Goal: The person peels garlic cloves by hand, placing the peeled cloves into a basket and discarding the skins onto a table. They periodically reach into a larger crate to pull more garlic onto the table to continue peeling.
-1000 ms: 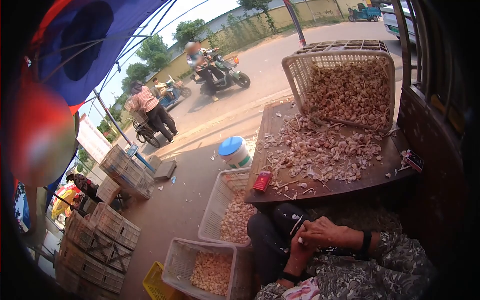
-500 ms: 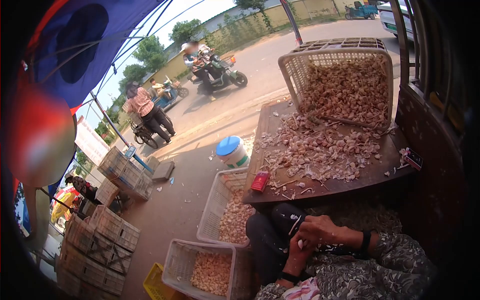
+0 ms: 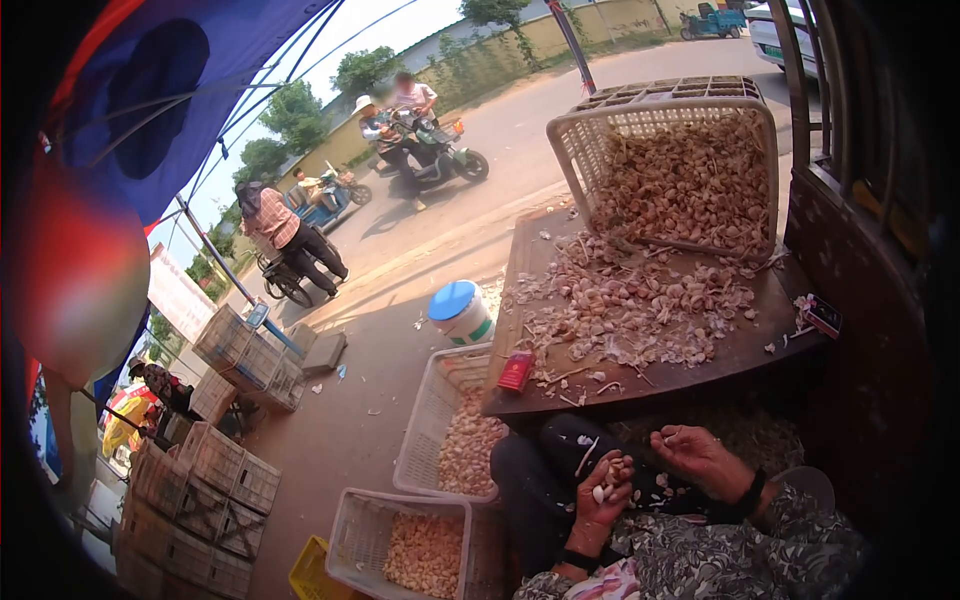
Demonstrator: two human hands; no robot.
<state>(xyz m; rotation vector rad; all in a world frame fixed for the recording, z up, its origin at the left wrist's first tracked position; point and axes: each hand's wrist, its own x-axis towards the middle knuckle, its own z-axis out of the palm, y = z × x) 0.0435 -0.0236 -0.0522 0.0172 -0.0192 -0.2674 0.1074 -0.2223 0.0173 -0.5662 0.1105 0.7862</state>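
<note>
My left hand (image 3: 604, 490), palm up above my dark trousers, is curled around several garlic cloves (image 3: 600, 493). To its right and apart from it, my right hand (image 3: 695, 455) has its fingers bent in toward the thumb. Something small and pale shows at those fingertips, too small to name. Bits of garlic skin lie on my lap between the hands. Beyond the hands, a heap of garlic (image 3: 640, 310) spreads over the wooden table (image 3: 530, 400). It spills from a tipped white plastic crate (image 3: 572, 170) full of garlic.
Two white crates (image 3: 345, 540) of loose cloves stand left of my legs, beside a yellow crate (image 3: 312, 570). A blue-lidded bucket (image 3: 457, 300) and a red packet (image 3: 516, 371) are near the table's left edge. Stacked crates (image 3: 200, 490) stand farther left. Riders pass on the road.
My hands were together and have come apart, the right one moving to the right. Cloves now show in my left palm. The view has shifted slightly.
</note>
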